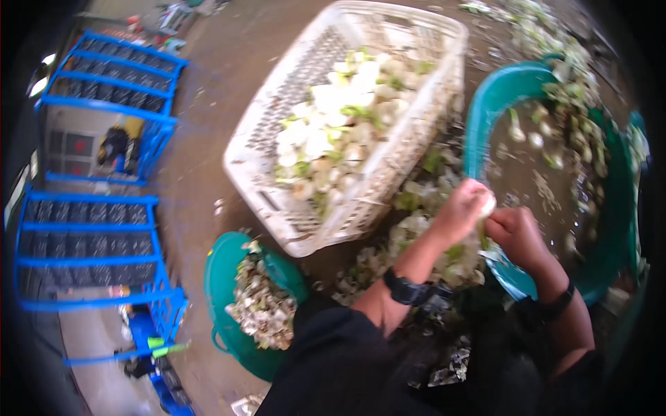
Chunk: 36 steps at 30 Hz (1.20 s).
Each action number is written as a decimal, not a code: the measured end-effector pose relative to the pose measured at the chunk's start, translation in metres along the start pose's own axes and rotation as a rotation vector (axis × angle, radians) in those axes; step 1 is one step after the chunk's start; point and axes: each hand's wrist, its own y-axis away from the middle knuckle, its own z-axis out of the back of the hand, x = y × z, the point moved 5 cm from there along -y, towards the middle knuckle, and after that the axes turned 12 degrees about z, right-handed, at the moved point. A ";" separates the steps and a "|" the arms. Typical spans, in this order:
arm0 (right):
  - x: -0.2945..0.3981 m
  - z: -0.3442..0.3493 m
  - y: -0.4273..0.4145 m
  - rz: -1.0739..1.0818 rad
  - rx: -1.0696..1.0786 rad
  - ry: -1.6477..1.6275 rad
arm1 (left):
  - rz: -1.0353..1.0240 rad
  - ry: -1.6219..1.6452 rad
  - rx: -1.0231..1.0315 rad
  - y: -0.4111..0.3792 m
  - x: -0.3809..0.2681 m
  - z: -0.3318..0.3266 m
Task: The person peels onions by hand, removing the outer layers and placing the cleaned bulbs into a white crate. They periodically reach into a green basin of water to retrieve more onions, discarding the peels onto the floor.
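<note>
Over the near-left rim of a teal basin my two hands are close together. A white onion shows at the fingers of my left hand, which grips it. My right hand is curled in a fist just below the bulb, around what looks like its green stalk; blur hides the exact grip. Brown water in the basin carries loose onions, with more stalked onions heaped along its far-right side. Left of the basin, a white plastic crate holds many pale bulbs with short green tops.
Peeled skins and leaves litter the ground between crate and basin. A green tub of trimmings stands by my left leg. Blue metal racks are along the left. More onion greens lie beyond the basin.
</note>
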 end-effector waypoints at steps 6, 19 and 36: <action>-0.041 -0.006 -0.001 -0.181 -0.011 -0.123 | 0.128 0.081 0.018 0.011 -0.014 -0.007; -0.006 0.004 0.000 0.279 -0.290 0.289 | 0.311 -0.375 -0.085 0.003 -0.015 0.003; -0.063 -0.003 0.000 -0.424 -0.365 -0.932 | -0.569 -0.852 -0.177 0.024 -0.045 -0.025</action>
